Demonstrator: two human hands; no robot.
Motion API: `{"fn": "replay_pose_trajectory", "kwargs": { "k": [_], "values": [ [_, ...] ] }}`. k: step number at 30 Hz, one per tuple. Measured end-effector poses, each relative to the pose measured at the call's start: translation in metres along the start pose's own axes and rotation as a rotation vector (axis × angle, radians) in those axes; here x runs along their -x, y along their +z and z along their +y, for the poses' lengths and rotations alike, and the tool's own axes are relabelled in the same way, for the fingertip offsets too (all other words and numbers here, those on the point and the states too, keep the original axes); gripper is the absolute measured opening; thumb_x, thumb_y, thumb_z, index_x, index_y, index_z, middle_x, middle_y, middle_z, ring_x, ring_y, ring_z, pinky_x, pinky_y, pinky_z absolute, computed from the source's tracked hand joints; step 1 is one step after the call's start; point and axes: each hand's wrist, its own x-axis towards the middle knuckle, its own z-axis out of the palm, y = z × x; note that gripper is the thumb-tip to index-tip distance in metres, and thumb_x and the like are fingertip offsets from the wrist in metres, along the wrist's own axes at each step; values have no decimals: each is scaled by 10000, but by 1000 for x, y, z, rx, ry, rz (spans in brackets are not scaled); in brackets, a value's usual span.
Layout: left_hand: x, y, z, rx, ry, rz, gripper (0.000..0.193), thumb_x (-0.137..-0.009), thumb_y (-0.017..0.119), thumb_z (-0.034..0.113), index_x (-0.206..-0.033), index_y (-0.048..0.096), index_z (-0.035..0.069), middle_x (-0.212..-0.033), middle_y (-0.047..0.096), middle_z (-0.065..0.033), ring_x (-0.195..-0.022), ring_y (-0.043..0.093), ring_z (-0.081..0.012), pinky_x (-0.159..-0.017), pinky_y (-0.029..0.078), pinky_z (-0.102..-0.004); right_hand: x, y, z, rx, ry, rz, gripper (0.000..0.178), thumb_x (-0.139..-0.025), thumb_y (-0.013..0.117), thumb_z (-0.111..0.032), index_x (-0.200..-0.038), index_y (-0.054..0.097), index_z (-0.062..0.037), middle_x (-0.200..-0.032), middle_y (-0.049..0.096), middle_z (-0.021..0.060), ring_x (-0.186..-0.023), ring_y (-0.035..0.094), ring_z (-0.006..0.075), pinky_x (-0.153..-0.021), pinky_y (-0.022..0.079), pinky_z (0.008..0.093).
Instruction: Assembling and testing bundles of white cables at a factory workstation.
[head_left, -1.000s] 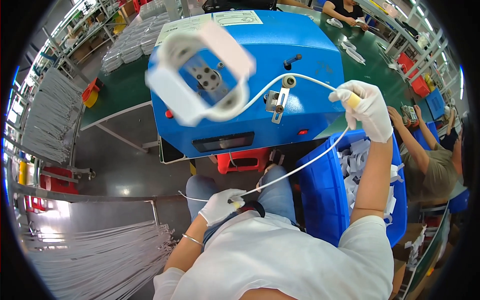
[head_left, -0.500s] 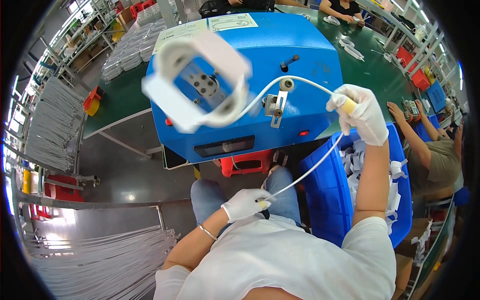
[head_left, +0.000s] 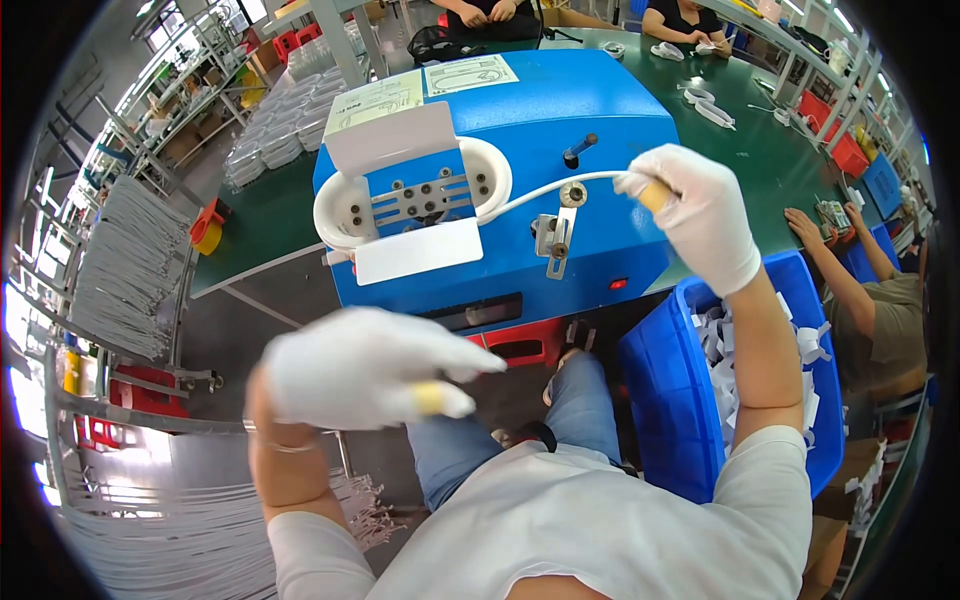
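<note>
On the green tabletop (head_left: 745,180) in front of me stands a blue machine (head_left: 610,240), and on its face is a winding fixture (head_left: 455,192): a slotted metal plate between two rounded white ends, with one white flap (head_left: 420,252) tipped toward me and another (head_left: 390,135) behind. From the fixture's right end a white cable (head_left: 596,176) runs past the small roller (head_left: 573,194) on its bracket to my right hand (head_left: 700,215). That gloved hand is closed, the cable pinched between thumb and fingers, beside a yellow band (head_left: 655,195). My left hand (head_left: 345,370), also gloved and blurred, is in the air before the machine, fingers extended and thumb apart, with nothing in it that I can see; a yellow band (head_left: 428,398) circles its thumb. Beneath my right forearm sits a blue bin (head_left: 665,380) of loose white pieces (head_left: 720,370). Long white cords (head_left: 180,540) lie at my lower left, near a metal rail.
</note>
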Motion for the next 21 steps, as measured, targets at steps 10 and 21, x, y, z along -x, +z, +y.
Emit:
{"fn": "replay_pose_trajectory", "kwargs": {
  "k": [10,21],
  "values": [
    [17,-101,20,-205,-33,722,213,-853,587,58,-1031,704,56,-915,673,-43,-719,565,-55,-599,447,-188,-90,-2,33,387,-403,75,77,-817,660,-133,-839,661,-59,-774,600,69,-697,588,196,-642,474,285],
    [-39,-132,-4,-486,28,439,192,-746,667,55,-921,741,74,-855,698,-99,-684,602,-163,-721,514,-271,-157,74,-24,168,-543,174,232,-795,677,-78,-1026,666,-89,-993,646,98,-944,605,260,-869,492,313]
  ]
}}
